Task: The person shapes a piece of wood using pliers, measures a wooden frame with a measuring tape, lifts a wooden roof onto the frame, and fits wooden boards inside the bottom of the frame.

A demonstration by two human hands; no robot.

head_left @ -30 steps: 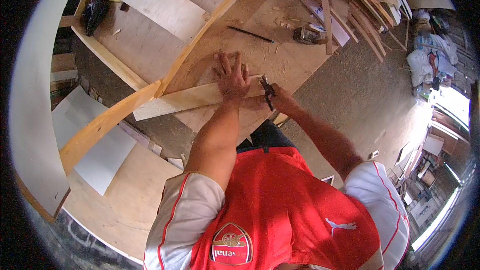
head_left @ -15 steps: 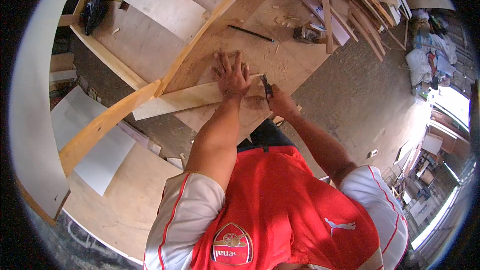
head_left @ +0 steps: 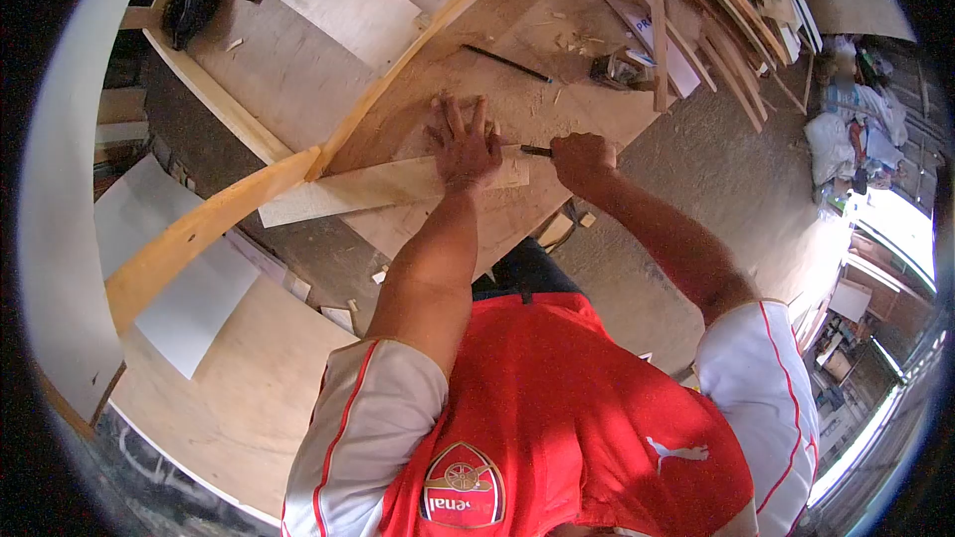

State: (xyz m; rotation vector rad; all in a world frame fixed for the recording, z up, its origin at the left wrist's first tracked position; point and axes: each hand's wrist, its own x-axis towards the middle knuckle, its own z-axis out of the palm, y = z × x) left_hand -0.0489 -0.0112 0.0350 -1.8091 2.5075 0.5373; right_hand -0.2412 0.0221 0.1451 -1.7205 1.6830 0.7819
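My left hand lies flat with its fingers spread, pressing across a pale wooden strip and the plywood sheet under it. My right hand is closed around a dark, narrow hand tool. Its tip points left, at the strip's right end; the handle is mostly hidden in my fist, so the exact kind is unclear. Beyond my hands, a thin black stick-like piece rests on the plywood among wood shavings.
A wooden frame edge runs beside the strip's left end. Stacked wood strips fill the far right, near a small dark container. A white sheet lies at left. Bags sit on the floor at right.
My right hand has moved right and slightly away from me. The dark tool has turned from pointing away to pointing left. My left hand stays on the strip.
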